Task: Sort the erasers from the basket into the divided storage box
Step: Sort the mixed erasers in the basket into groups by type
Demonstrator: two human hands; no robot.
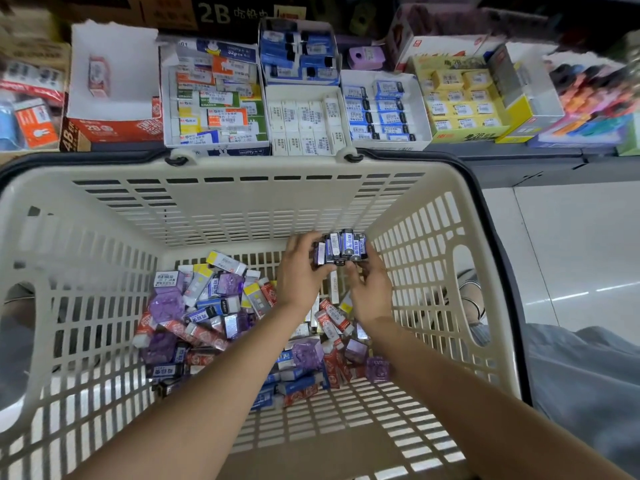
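A cream plastic basket (242, 209) fills the view, with a heap of mixed erasers (214, 306) in purple, red, blue and yellow wrappers on its floor. Above the heap, near the basket's far wall, my left hand (301, 271) and my right hand (370, 289) together grip a stack of several blue-and-black erasers (341, 249). Beyond the basket stand the divided storage boxes: a blue-eraser section (381, 112), a white-eraser section (306, 123) and a mixed-colour section (214, 98).
A yellow eraser box (464, 105) and a box of coloured items (588, 98) stand at the back right. A red box with white paper (110, 81) is at the back left. Tiled floor (571, 254) and grey trousers (588, 368) lie right of the basket.
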